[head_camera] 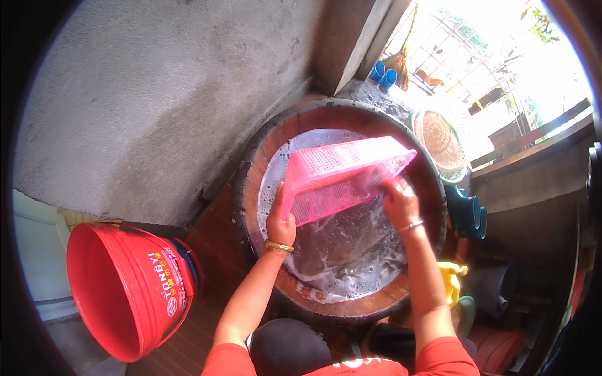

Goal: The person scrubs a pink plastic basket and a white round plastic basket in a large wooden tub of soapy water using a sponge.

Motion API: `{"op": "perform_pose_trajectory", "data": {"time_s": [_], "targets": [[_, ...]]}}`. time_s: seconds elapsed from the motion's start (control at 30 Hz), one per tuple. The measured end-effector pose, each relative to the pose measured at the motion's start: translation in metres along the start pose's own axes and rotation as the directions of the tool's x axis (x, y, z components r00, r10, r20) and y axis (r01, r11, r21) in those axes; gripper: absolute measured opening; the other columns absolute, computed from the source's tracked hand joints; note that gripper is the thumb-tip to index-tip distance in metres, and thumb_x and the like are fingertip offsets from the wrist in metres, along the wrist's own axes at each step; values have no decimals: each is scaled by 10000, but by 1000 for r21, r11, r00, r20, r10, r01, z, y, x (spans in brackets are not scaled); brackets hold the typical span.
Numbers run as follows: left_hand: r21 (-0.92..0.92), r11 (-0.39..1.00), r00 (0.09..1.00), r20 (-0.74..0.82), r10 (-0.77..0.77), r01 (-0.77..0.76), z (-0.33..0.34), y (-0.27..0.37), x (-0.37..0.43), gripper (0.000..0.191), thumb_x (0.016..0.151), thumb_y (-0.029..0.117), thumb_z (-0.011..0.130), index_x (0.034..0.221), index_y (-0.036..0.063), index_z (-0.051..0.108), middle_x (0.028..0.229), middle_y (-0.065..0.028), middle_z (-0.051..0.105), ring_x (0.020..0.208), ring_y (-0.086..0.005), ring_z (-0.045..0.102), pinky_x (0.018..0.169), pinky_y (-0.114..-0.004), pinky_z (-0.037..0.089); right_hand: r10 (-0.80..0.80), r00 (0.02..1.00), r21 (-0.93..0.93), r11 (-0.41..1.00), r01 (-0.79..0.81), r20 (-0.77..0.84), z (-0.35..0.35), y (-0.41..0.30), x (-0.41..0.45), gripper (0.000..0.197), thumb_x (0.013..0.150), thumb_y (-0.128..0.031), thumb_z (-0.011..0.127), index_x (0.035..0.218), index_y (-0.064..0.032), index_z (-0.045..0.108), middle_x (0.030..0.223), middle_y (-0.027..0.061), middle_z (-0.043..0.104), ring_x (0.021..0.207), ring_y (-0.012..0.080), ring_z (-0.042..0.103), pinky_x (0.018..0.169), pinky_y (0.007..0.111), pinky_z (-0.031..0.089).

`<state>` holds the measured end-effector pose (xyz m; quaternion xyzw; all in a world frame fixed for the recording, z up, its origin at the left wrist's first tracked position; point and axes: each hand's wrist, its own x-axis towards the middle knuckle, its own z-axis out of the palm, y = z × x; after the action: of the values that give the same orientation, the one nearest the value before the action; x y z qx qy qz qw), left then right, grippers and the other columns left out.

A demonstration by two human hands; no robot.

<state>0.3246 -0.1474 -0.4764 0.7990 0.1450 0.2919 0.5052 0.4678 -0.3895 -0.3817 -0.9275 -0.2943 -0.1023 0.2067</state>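
Note:
A pink perforated plastic basket is tilted on its side above soapy water in a round wooden tub. My left hand grips the basket's left end, thumb on the near side; a gold-coloured bangle circles that wrist. At the basket's right end, my right hand is curled around a greyish item, too motion-blurred to name. That item is at the open side of the basket. Foam and bubbles ring the water, which looks murky in the middle.
A large red plastic bucket lies tipped at the left, by a grey plastered wall. Woven round baskets, blue rubber boots, a yellow plastic object and a straw broom stand right of the tub.

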Motion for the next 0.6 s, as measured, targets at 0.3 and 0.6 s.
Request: {"op": "perform_pose_trajectory", "data": {"time_s": [0.3,0.6], "targets": [[-121,988,971,-209,-117,93,-27,15,-4,607,699,-115,438,1289,25,421,1253,-135,504,1142,-234,498,927,-286,389,-44,793,169,983,-75,608,95,-11,-59,295,687,-103,563,972,-138,630,976,154,597,914,324,578,799,407,472],[-3,988,953,-266,149,-155,-59,55,11,717,654,-162,407,1336,54,364,1363,-156,381,1261,-278,373,1026,-325,320,-42,899,362,923,-132,436,50,-3,-40,272,724,-100,613,994,-68,612,993,169,625,947,317,596,855,380,461]]}}
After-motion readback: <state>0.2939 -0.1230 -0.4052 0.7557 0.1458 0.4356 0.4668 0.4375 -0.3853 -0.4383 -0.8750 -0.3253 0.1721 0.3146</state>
